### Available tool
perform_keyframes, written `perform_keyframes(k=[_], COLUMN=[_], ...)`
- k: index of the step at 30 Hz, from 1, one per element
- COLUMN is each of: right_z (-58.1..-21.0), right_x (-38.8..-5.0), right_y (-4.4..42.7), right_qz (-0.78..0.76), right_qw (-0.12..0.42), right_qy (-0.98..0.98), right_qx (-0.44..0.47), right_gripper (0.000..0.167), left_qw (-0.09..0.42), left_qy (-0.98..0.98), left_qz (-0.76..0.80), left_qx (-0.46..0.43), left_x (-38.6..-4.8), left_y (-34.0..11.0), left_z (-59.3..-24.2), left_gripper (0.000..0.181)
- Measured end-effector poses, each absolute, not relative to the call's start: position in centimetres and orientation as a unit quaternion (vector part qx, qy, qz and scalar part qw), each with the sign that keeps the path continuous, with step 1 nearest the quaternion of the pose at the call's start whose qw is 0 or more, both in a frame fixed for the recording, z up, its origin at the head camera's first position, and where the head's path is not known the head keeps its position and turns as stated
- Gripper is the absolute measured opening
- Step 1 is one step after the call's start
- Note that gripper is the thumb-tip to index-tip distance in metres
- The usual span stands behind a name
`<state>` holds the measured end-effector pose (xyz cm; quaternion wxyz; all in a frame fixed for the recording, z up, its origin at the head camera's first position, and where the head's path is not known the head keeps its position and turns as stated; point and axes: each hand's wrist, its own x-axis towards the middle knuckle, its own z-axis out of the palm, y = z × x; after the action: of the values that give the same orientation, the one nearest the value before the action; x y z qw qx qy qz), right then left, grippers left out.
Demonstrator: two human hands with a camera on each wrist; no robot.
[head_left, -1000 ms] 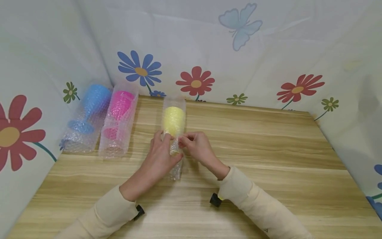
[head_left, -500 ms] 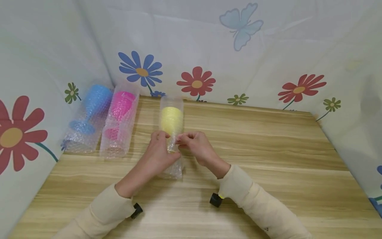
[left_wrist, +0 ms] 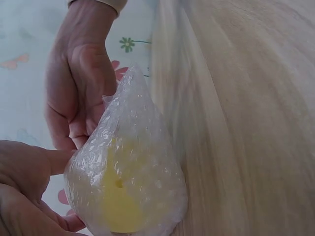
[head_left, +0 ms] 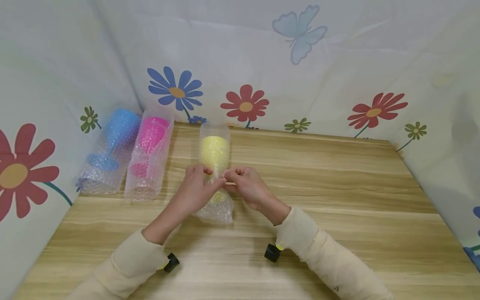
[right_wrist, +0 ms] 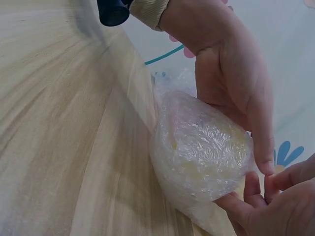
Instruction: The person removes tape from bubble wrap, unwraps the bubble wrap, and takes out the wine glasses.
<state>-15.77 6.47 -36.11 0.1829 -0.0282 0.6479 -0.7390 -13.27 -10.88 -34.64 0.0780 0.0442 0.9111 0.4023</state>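
A yellow goblet (head_left: 215,151) lies on its side in clear bubble wrap (head_left: 217,212), its bowl toward the back wall. Across the wrapped stem, my left hand (head_left: 195,185) holds the roll, curled fingers on its left side and thumb reaching over the top. My right hand (head_left: 249,185) pinches at the wrap's right edge, its fingertips meeting the left thumb. What exactly sits between those fingertips is too small to tell. The left wrist view shows the yellow base (left_wrist: 123,206) through the wrap's near end. From the right wrist view, the left thumb (right_wrist: 261,142) stretches to the right hand's fingers (right_wrist: 253,189).
A blue goblet (head_left: 121,127) and a pink goblet (head_left: 153,131), each in bubble wrap, lie side by side at the table's back left. Flower-printed cloth (head_left: 232,46) walls in the wooden table (head_left: 318,179). A small black camera hangs at each wrist.
My left thumb has shifted from the wrap's near right side up to the right fingertips. The wrapped yellow goblet has moved slightly left, and its near end spreads wider. The right hand has barely moved.
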Motion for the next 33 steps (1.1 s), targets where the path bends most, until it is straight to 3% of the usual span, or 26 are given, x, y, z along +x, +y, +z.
perform_keyframes(k=[15,22,33], right_z=[-36.11,-36.61,-36.81], right_x=[-15.73,-15.68,-15.55], right_y=[6.44,6.26,6.29], right_qz=[-0.766,-0.773,-0.806], right_qw=[0.210,0.185,0.156], right_qy=[0.607,0.606,0.568], right_qx=[-0.015,0.012,0.065], right_gripper=[0.026,0.036,0.026], left_qw=[0.085,0.085,0.066], left_qy=[0.905,0.897,0.903], left_qz=[0.414,0.432,0.423], left_qx=[0.047,0.040,0.028], left_x=[-14.13,-14.01,-14.07], left_y=[-11.36,-11.43,-11.38], left_z=[-35.10,-35.22,-35.32], left_gripper=[0.047,0.043,0.039])
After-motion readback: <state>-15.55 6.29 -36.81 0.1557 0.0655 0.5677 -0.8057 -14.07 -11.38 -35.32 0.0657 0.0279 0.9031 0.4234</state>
